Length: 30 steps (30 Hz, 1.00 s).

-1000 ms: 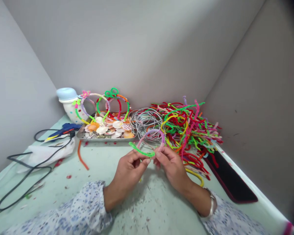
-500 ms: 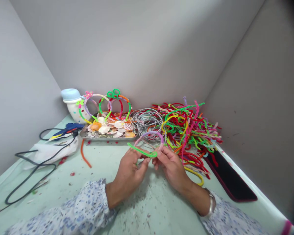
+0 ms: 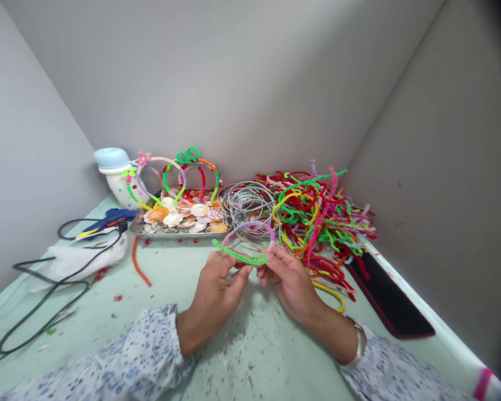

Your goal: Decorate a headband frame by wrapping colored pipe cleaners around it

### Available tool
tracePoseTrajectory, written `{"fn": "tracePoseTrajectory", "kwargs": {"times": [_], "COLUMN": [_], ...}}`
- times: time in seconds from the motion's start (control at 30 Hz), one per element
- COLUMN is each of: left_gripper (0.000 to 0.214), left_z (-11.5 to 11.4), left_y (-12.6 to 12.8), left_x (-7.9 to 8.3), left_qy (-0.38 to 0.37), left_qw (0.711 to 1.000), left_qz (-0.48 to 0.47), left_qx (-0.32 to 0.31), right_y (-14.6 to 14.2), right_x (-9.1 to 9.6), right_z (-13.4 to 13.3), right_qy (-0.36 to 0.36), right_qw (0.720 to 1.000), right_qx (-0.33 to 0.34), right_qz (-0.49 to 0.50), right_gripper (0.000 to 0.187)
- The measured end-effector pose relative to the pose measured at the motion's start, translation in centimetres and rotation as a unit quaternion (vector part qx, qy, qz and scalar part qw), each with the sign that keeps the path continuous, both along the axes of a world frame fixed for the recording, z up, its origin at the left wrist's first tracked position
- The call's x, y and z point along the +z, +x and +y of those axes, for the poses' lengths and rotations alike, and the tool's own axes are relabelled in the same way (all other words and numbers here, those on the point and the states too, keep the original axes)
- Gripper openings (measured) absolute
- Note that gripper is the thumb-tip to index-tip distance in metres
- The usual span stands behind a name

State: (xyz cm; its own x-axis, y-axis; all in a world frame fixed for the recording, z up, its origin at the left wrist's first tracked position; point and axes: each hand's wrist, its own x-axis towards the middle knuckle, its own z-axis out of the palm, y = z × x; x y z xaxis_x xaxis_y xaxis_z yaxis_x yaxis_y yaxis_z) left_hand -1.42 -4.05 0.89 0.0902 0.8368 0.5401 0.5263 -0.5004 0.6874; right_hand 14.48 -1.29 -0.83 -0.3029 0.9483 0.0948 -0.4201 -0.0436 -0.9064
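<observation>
My left hand and my right hand meet over the pale green table, fingers pinched on one small hoop. The hoop is a wire ring wrapped in purple and pink pipe cleaner along its top arc. A green pipe cleaner runs along its lower left side, from the left fingers to the right fingertips. Just behind the hands lies a stack of bare wire rings. A heap of coloured pipe cleaners spreads to the right.
A metal tray of seashells holds upright finished hoops. A white jar with a blue lid stands at back left. A blue glue gun, black cables, a white cloth, a loose orange pipe cleaner and a dark phone lie about.
Both hands have stayed together on the hoop, shifting slightly up and left in the view. The green pipe cleaner sits a little differently along the ring.
</observation>
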Motion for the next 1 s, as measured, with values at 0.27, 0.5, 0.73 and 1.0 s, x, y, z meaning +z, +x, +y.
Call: {"fn": "tracePoseTrajectory", "kwargs": {"times": [0.27, 0.5, 0.73, 1.0], "left_gripper": [0.01, 0.008, 0.012, 0.012], "left_z": [-0.01, 0.07, 0.31, 0.3], "left_y": [0.3, 0.05, -0.16, 0.07], "left_x": [0.56, 0.36, 0.09, 0.37], "left_qy": [0.016, 0.012, 0.022, 0.002], "left_qw": [1.0, 1.0, 1.0, 0.999], "left_qz": [0.014, 0.014, 0.019, 0.032], "left_qx": [0.002, -0.001, -0.005, -0.01], "right_y": [-0.06, -0.2, -0.3, -0.21], "right_x": [0.19, 0.38, 0.52, 0.6], "right_z": [0.01, -0.03, -0.14, -0.03], "right_qy": [-0.025, -0.039, -0.057, -0.047], "right_qw": [1.0, 0.999, 0.998, 0.998], "right_qx": [0.001, 0.014, 0.021, 0.012], "right_qz": [0.015, 0.031, 0.029, 0.029], "right_gripper": [0.021, 0.02, 0.019, 0.021]}}
